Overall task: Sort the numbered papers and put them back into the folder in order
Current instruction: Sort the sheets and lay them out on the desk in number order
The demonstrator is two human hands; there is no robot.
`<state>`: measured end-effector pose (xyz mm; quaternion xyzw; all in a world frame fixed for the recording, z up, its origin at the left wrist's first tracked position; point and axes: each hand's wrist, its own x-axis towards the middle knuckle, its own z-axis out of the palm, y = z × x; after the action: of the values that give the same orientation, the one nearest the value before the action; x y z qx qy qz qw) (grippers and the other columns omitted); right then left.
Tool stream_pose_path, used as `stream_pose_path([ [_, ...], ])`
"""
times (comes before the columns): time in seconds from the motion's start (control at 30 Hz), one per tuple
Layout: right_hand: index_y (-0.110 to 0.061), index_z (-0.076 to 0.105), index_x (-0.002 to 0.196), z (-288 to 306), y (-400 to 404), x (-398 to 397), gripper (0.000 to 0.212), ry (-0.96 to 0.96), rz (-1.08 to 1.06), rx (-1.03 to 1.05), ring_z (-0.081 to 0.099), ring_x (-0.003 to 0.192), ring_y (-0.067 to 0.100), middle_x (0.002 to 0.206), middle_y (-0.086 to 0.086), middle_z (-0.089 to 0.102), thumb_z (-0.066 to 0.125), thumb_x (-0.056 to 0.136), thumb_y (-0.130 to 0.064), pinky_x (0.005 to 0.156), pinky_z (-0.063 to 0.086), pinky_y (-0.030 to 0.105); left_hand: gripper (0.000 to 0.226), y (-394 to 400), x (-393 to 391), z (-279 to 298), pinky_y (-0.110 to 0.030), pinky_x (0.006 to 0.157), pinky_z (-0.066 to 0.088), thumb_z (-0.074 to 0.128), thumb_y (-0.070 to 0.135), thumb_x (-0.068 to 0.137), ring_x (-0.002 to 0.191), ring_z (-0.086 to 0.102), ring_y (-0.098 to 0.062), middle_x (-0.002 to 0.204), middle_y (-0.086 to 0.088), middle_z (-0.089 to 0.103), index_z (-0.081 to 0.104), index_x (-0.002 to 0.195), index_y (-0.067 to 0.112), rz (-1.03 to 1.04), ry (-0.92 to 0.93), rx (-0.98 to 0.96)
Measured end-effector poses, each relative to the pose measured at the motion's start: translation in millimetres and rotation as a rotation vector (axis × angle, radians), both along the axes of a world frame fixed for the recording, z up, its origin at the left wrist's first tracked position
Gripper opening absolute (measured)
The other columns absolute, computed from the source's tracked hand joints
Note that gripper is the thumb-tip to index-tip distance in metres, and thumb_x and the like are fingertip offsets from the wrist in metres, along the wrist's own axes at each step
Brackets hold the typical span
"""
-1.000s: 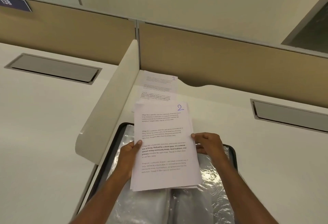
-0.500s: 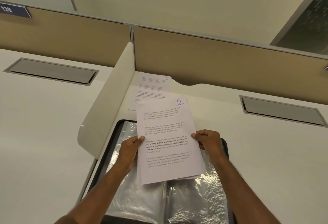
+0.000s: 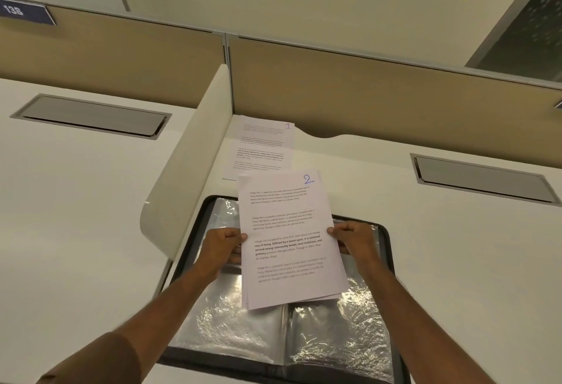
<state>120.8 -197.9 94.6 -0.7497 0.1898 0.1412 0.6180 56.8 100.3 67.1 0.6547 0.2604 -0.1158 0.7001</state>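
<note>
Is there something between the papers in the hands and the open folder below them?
Nothing visible. Both hands, left and right, hold the stack of papers with sheet 2 on top, above the open folder. Its plastic sleeves lie bare. Sheet 1 lies apart, behind.

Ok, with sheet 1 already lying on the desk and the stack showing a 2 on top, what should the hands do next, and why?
Probably lift off the top sheet marked 2 and lay it on sheet 1. The left hand and right hand both grip the stack over the open folder, and 2 follows 1, so the sorted pile can grow.
</note>
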Motion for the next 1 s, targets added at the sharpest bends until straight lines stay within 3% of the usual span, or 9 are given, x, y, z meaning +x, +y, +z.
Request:
stream_pose_path([
  [0.23,-0.001,0.069,0.080,-5.7,8.2,4.3,0.017,-0.019,-0.050,-0.023,0.072,0.076,0.029,0.087,0.015,0.077,0.081,0.083,-0.012,0.072,0.061,0.047,0.009,-1.5,-0.1,-0.1,-0.035,0.058,0.062,0.065,0.006,0.096,0.077,0.076,-0.031,0.089,-0.014,0.078,0.073,0.100,0.005,0.048,-0.022,-0.011],
  [0.37,-0.001,0.071,0.076,-0.5,11.6,10.3,0.014,-0.051,-0.024,-0.049,0.074,0.070,0.024,0.078,0.008,0.077,0.082,0.082,-0.008,0.067,0.063,0.040,0.011,1.0,1.8,-1.0,-0.038,0.063,0.063,0.065,0.007,0.096,0.082,0.076,-0.034,0.092,-0.013,0.078,0.073,0.103,0.007,0.063,-0.045,-0.023],
  [0.7,-0.006,0.075,0.075,-5.6,8.5,19.1,0.015,-0.086,0.049,-0.105,0.074,0.076,0.027,0.079,0.007,0.077,0.072,0.088,-0.002,0.073,0.063,0.042,0.013,-0.3,8.4,-9.5,-0.049,0.077,0.063,0.066,0.010,0.096,0.083,0.076,-0.034,0.095,-0.013,0.078,0.074,0.106,0.007,0.097,-0.059,-0.005],
  [1.0,-0.003,0.076,0.073,-21.2,4.9,14.5,0.019,-0.122,0.040,-0.221,0.068,0.065,0.021,0.076,0.008,0.076,0.069,0.090,-0.004,0.064,0.057,0.036,0.009,-10.0,4.1,-7.8,-0.033,0.054,0.061,0.067,0.004,0.095,0.074,0.076,-0.026,0.081,-0.004,0.078,0.074,0.092,0.007,0.165,-0.048,0.107],
])
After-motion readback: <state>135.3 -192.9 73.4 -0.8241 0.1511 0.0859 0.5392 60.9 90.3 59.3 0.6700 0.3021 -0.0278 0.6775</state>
